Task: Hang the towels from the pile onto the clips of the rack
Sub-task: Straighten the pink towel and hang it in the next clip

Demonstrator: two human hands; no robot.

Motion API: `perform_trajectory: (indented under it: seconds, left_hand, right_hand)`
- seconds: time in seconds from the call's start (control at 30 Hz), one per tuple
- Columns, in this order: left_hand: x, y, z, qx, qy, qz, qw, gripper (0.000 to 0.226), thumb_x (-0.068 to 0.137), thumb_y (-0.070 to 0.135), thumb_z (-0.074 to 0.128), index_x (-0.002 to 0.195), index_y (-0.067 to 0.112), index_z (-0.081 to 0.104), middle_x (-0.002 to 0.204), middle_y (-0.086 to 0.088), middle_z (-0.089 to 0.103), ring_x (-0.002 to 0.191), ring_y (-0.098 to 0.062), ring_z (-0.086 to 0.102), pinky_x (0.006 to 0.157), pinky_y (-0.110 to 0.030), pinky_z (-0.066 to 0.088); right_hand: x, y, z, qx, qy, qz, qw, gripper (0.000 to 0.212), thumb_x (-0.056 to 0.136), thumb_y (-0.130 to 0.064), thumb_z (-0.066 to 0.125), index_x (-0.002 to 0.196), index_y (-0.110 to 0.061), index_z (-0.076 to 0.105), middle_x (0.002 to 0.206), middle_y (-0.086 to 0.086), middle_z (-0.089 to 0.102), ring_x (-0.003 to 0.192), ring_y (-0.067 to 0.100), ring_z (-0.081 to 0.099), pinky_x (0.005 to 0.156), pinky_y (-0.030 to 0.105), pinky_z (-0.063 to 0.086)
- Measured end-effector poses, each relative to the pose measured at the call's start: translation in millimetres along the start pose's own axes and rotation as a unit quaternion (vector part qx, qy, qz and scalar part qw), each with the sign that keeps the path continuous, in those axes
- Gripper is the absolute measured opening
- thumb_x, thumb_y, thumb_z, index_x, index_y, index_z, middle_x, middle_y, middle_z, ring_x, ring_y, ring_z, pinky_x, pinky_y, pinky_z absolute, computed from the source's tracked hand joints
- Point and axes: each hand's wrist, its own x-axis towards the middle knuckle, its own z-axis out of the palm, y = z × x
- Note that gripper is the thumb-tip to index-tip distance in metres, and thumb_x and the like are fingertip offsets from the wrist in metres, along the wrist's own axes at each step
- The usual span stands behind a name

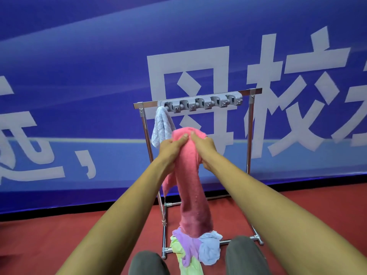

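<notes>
Head view: pale towel [161, 126] hung at rack [250, 124] left-end clip; other clips [208, 102] bare. Left hand [171, 148], right hand [204, 148] both gripped pink towel [191, 185] before rack. Pile [200, 250] at rack foot lay unhung.

red floor [59, 235] w/ rack [250, 124], towel pile [198, 249]

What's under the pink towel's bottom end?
The pile on the red floor: a purple towel, a pale blue towel and a yellow-green towel. The pink towel covers the pile's top; anything there is hidden.
</notes>
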Motion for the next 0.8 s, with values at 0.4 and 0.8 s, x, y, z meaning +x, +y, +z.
perform_trajectory:
  seconds: [0.4, 0.8]
  left_hand:
    - [5, -27, -2, 0.084, 0.026, 0.016, 0.996, 0.029, 0.104, 0.039, 0.048, 0.094, 0.017, 0.064, 0.083, -0.005, 0.069, 0.072, -0.018, 0.066, 0.061, -0.03, 0.055]
    - [-15, -28, -1, 0.038, -0.071, -0.175, 0.981, 0.036, 0.093, 0.044, 0.068, 0.099, 0.009, 0.074, 0.095, -0.01, 0.076, 0.078, -0.024, 0.072, 0.071, -0.035, 0.059]
  right_hand:
    - [0, -1, -38, 0.099, -0.185, 0.155, 0.965, 0.07, 0.092, -0.071, 0.049, 0.118, -0.009, 0.066, 0.11, 0.02, 0.075, 0.102, 0.034, 0.073, 0.094, 0.051, 0.057]
    - [-2, 12, -81, -0.033, -0.276, 0.174, 0.945, 0.036, 0.092, -0.031, 0.07, 0.118, -0.006, 0.066, 0.107, 0.012, 0.073, 0.097, 0.024, 0.068, 0.099, 0.046, 0.053]
